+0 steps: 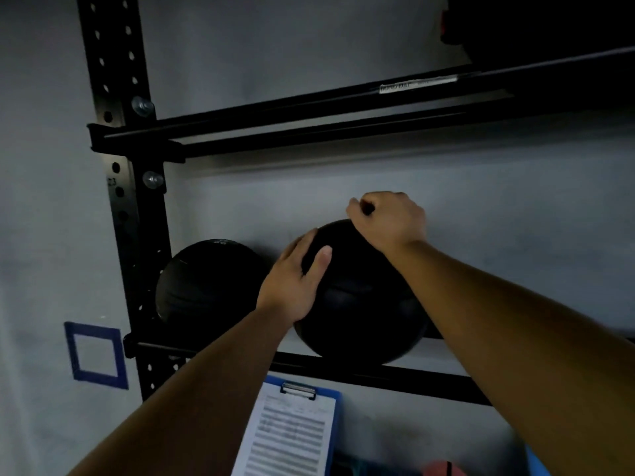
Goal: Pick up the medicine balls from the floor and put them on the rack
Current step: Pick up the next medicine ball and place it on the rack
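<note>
A black medicine ball [360, 304] sits on the lower rails of the black rack [360, 372]. My left hand [295, 280] lies flat against the ball's left side, fingers spread over it. My right hand [388, 221] rests on the top of the same ball with its fingers curled. A second black medicine ball [206, 283] sits on the same shelf to the left, close to the rack's upright post [120, 166]. The two balls stand near each other; my left hand covers the gap between them.
An upper pair of rails [309, 121] crosses above the balls, with a dark object at the top right. A blue clipboard with a printed sheet [292, 431] hangs below the shelf. A blue tape square [96, 353] marks the grey wall at left.
</note>
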A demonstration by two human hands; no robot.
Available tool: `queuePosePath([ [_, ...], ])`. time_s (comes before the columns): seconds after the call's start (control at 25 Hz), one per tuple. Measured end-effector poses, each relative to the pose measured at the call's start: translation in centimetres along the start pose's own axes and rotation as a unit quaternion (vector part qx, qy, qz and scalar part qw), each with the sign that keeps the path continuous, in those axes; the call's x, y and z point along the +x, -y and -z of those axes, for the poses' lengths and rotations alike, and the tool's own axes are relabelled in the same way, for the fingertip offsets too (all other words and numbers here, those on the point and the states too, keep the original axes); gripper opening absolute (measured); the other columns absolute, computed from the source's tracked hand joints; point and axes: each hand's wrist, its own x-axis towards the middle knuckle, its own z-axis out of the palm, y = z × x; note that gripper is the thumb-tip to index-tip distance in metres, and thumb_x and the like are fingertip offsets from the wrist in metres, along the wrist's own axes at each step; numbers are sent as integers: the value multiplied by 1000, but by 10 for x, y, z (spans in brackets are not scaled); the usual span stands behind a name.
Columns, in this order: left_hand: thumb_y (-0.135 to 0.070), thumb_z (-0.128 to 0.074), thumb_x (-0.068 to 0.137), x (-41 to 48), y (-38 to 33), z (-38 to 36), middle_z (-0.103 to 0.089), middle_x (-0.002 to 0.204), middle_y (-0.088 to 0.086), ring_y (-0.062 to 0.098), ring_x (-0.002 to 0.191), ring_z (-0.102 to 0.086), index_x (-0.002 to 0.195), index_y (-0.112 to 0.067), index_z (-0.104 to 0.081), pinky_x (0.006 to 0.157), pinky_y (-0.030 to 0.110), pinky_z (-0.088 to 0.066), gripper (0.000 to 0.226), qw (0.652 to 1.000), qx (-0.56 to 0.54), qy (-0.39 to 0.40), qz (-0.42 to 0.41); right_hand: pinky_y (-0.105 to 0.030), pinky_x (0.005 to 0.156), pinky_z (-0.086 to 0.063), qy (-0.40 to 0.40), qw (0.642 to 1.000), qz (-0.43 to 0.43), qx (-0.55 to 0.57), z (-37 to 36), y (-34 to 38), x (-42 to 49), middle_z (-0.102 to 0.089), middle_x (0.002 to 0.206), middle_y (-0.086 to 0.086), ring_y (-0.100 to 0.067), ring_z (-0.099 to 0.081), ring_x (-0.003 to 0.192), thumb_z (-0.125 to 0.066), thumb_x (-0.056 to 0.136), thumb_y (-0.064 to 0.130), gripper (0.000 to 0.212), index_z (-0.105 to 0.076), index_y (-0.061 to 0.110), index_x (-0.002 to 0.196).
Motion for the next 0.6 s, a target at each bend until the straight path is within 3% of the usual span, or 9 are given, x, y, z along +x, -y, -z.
queuePosePath([
  [0.08, -83, -32, 95, -1, -4, 8, -43, 166, -10, 17, 150, -43, 159, -47, -36, 109, 24, -29, 73, 1000, 16, 18, -6, -30, 59, -41, 6, 1000, 15, -9, 8, 5, -7, -67, 74, 7, -18, -62, 68, -36, 90, 62, 50, -68, 27, 76],
  [0.16, -76, -32, 100, -1, -10, 16, -37, 170, -7, 22, 153, -39, 163, -43, -31, 112, 26, -29, 71, 998, 43, 52, 9, -38, 84, -51, 59, 995, 39, 65, 17, -3, -33, -73, 113, 1, -25, -65, 104, -45, 98, 53, 39, -74, 30, 109],
  [0.24, -66, -32, 106, -6, -26, 22, -30, 174, -2, 30, 157, -32, 167, -36, -26, 123, 36, -29, 69, 991, 102, 79, 31, -44, 111, -35, 154, 984, 64, 62, 36, -20, -70, -47, 157, 1, -26, -40, 141, -42, 104, 51, 49, -51, 33, 149],
  [0.28, -59, -35, 108, -12, -42, 22, -30, 174, 0, 33, 156, -31, 167, -32, -28, 125, 42, -29, 66, 985, 150, 79, 8, -46, 114, -29, 193, 978, 63, 40, 50, -31, -85, -32, 166, 4, -25, -29, 147, -38, 104, 56, 56, -36, 38, 157],
  [0.36, -50, -47, 103, -33, -83, 15, -41, 167, 0, 30, 150, -38, 160, -27, -45, 122, 46, -33, 61, 969, 201, 82, -116, -47, 113, -33, 238, 971, 31, -9, 86, -49, -100, -29, 167, 5, -27, -33, 145, -38, 101, 64, 63, -27, 44, 158],
  [0.44, -52, -55, 93, -56, -125, -4, -59, 148, -3, 24, 134, -54, 142, -26, -64, 112, 44, -44, 56, 952, 177, 134, -213, -43, 106, -43, 258, 965, -16, -39, 130, -67, -106, -51, 152, 1, -26, -52, 130, -47, 95, 69, 60, -45, 42, 149],
  [0.52, -54, -61, 94, -75, -167, -28, -68, 127, -6, 18, 109, -66, 129, -26, -70, 95, 38, -54, 46, 950, 120, 194, -212, -38, 96, -50, 247, 965, -58, -65, 186, -86, -118, -64, 132, 5, -21, -61, 114, -54, 91, 69, 51, -59, 39, 132],
  [0.6, -56, -65, 95, -93, -215, -52, -72, 115, -9, 15, 102, -69, 120, -28, -73, 90, 33, -55, 39, 953, 82, 225, -185, -35, 86, -50, 225, 964, -105, -95, 253, -108, -142, -68, 114, 12, -17, -63, 104, -55, 87, 71, 42, -65, 42, 116],
])
